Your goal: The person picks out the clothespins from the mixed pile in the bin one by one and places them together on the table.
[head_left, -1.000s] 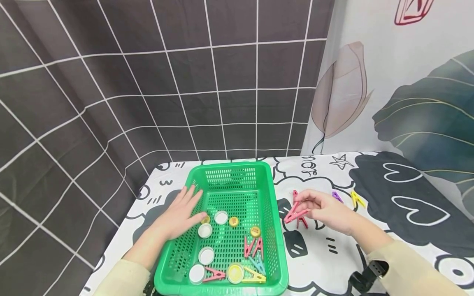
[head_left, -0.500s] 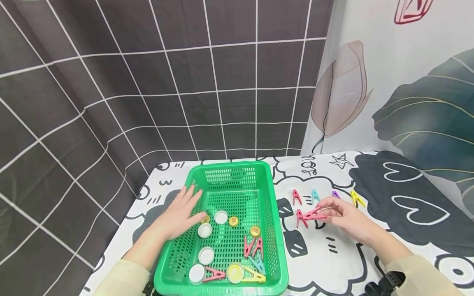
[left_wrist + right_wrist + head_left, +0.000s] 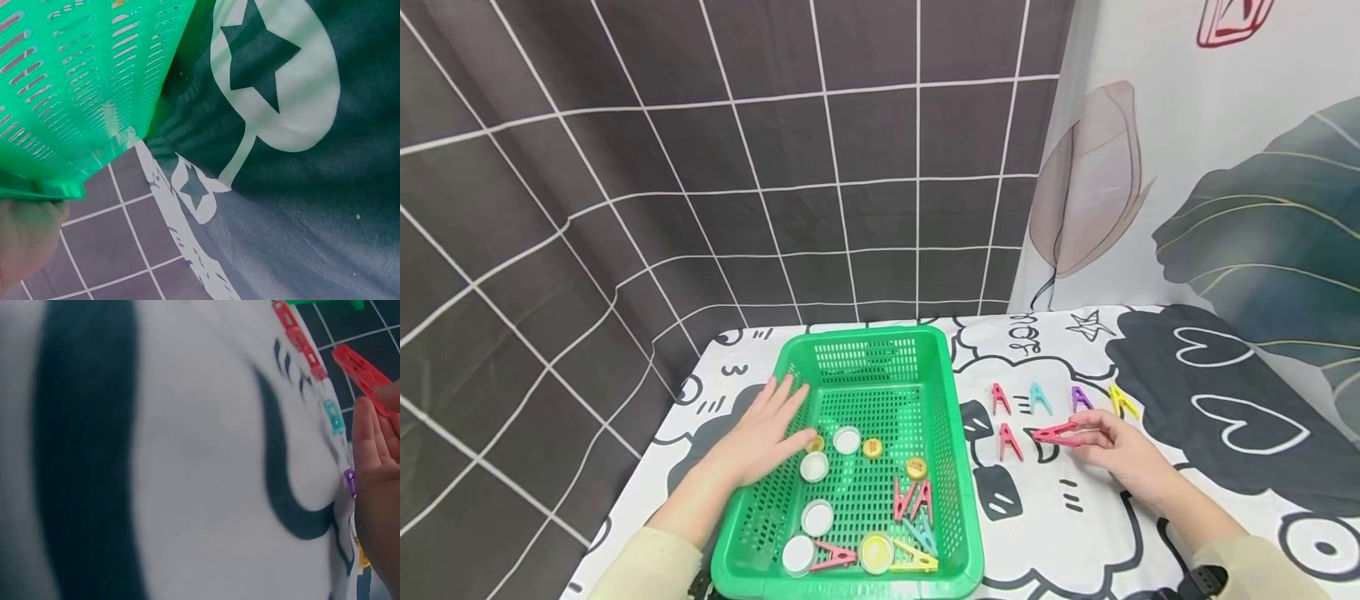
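My right hand (image 3: 1116,450) pinches a pinkish-red clothespin (image 3: 1054,434) between thumb and fingers, low over the patterned cloth. In the right wrist view this clothespin (image 3: 359,370) juts out past the fingertips. Two more red clothespins, a back one (image 3: 1000,398) and a front one (image 3: 1010,442), stand left of it. A light blue clothespin (image 3: 1040,398), a purple clothespin (image 3: 1080,398) and a yellow clothespin (image 3: 1122,402) continue the back row. On the left rim of a green basket (image 3: 972,508) rests my left hand (image 3: 756,450), fingers extended; the left wrist view shows part of this hand (image 3: 28,237) under the rim.
Inside the basket lie several white caps (image 3: 817,518), small yellow caps (image 3: 872,449), a larger yellow lid (image 3: 876,553), and pink, blue and yellow clothespins (image 3: 916,560). A dark gridded curtain (image 3: 850,208) and a leaf-print cloth (image 3: 1262,217) hang behind the table.
My right hand has moved right with the red clothespin, away from the two standing red ones, which now show fully. The left hand and the basket stay put.
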`<state>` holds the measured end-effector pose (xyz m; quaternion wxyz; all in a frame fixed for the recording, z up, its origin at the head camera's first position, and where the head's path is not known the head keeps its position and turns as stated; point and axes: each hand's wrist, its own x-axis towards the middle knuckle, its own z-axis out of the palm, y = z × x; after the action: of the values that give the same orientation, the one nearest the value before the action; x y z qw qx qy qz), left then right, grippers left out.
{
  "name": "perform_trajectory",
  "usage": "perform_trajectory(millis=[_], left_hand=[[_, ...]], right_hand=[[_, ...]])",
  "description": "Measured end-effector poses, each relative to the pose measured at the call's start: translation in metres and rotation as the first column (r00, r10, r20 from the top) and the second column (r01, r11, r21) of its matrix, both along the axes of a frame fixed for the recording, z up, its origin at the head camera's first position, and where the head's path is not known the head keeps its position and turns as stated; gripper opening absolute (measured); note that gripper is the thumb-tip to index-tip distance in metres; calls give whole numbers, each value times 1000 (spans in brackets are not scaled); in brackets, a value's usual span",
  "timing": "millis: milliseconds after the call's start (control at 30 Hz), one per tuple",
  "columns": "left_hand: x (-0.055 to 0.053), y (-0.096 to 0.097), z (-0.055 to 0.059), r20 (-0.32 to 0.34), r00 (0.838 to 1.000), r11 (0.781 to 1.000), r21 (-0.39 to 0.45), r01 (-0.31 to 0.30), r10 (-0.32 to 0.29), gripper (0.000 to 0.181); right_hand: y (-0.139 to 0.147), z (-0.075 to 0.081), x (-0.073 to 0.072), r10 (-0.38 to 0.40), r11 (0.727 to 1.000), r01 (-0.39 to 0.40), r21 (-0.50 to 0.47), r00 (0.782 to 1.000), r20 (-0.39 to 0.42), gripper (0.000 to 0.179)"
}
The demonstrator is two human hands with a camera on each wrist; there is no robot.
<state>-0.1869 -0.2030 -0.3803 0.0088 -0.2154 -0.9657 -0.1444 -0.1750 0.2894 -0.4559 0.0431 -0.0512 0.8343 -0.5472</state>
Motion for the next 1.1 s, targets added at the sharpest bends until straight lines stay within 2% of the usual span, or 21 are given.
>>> perform_trajectory(millis=[200, 333, 500, 900, 1100], left_hand=[[1, 0, 1, 6, 1000, 1000, 1, -4, 4, 74], [1, 0, 2, 3, 1000, 1000, 6, -2, 2, 74], [1, 0, 2, 6, 1000, 1000, 5, -6, 6, 75], [1, 1, 1, 7, 1000, 1000, 6, -11, 11, 75], [2, 1, 2, 4, 1000, 1000, 7, -8, 8, 75]], right_hand=[[-3, -6, 1, -73, 988, 75, 134, 997, -22, 47], [-4, -9, 2, -97, 957, 110, 267, 993, -62, 44], [-7, -10, 4, -83, 925, 119, 362, 990, -116, 41], [-16, -12, 5, -47, 886, 139, 443, 976, -211, 32], [-19, -13, 4, -35, 877, 133, 462, 976, -215, 38]])
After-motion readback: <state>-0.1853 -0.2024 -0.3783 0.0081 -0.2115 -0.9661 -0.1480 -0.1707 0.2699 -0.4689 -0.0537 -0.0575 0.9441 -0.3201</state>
